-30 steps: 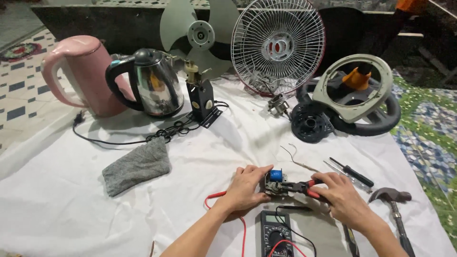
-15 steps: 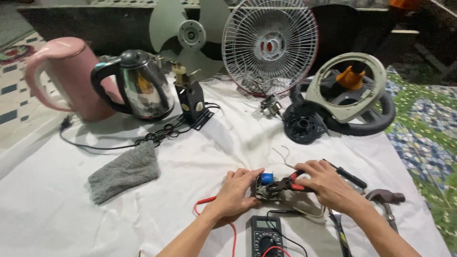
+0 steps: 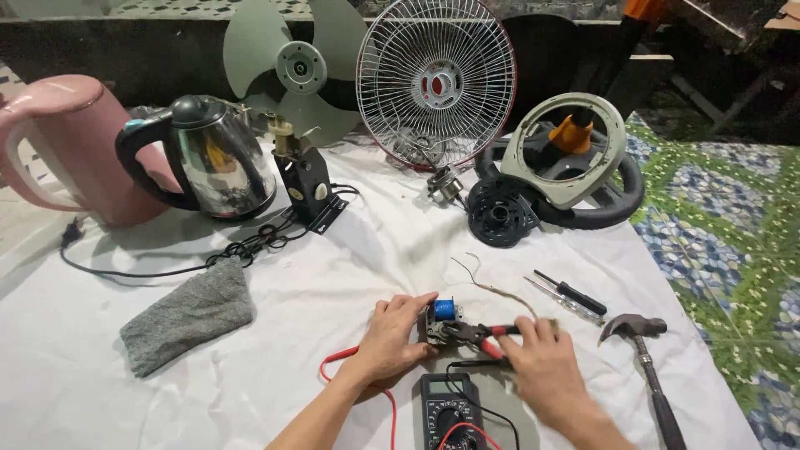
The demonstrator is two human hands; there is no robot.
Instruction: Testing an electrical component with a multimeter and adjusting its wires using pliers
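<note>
Your left hand (image 3: 392, 337) pins the small motor (image 3: 439, 321) near the table's front edge; your right hand (image 3: 537, 367) is closed round the red-handled pliers (image 3: 483, 335) biting it. Keep the motor flat, squeezing gently, clear of the multimeter (image 3: 450, 412).

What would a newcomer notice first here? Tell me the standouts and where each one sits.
At bottom centre, the left hand steadies a small motor with a blue coil while the right hand works red-handled pliers on it, above a multimeter. Behind stand a wire fan guard and green fan blades; a steel kettle and a pink kettle sit far left.
</note>
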